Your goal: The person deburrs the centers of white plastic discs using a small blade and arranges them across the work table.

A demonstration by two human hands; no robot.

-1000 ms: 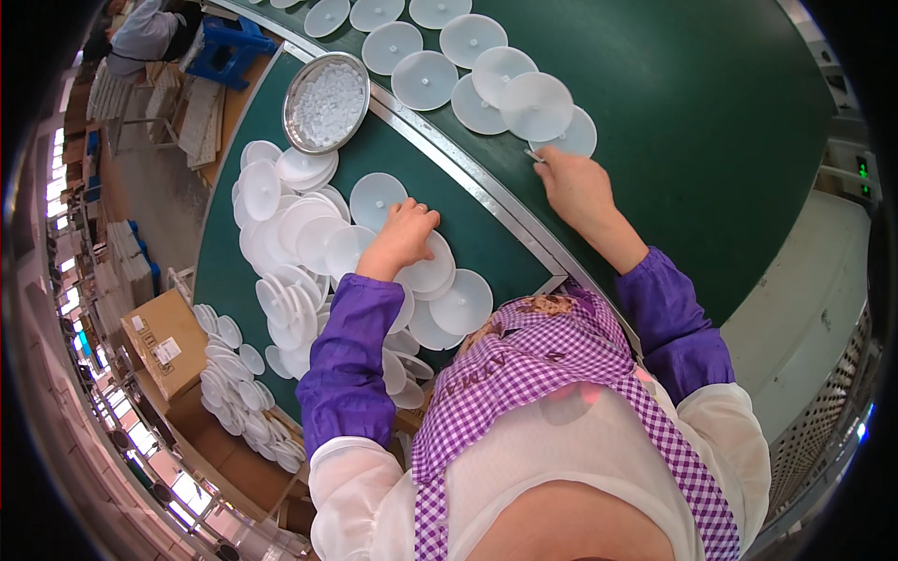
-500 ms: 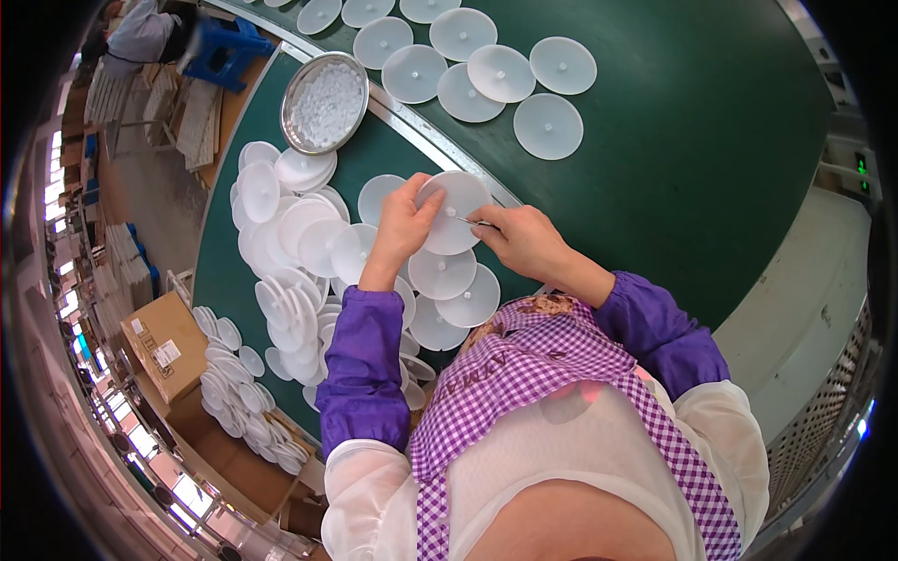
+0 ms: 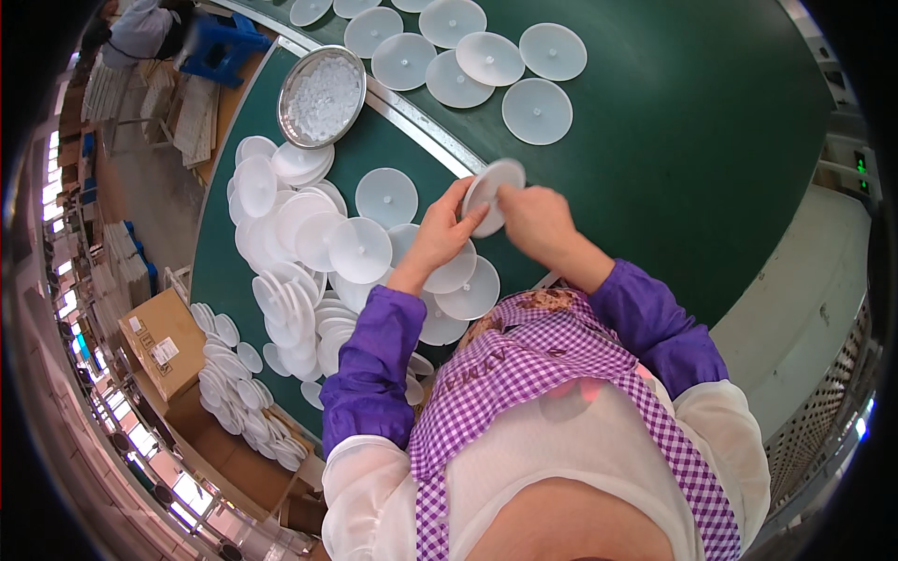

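Note:
A round translucent white plastic disc (image 3: 483, 198) is in my left hand (image 3: 445, 234), held by its lower left edge between thumb and fingers. It is tilted and slightly blurred, above the metal strip of the table. My right hand (image 3: 543, 222) is closed, its fingertips at the right side of this disc; what they grip is hidden. Below my left hand lie several similar discs (image 3: 469, 290) with small hubs at their centres. A steel bowl (image 3: 283, 114) at the far left holds many small white pieces (image 3: 323, 98).
A heap of white discs (image 3: 299, 224) covers the left part of the green table (image 3: 673, 168). More discs (image 3: 537, 111) lie spread beyond the metal strip (image 3: 421, 126). To the lower left stand a cardboard box (image 3: 164, 346) and stacked discs (image 3: 234, 393). A blue stool (image 3: 223, 47) stands farther off.
The disc has moved right and tipped from nearly flat to steeply tilted. Both hands shifted right with it. The thin metal tool seen in my right hand is now out of sight.

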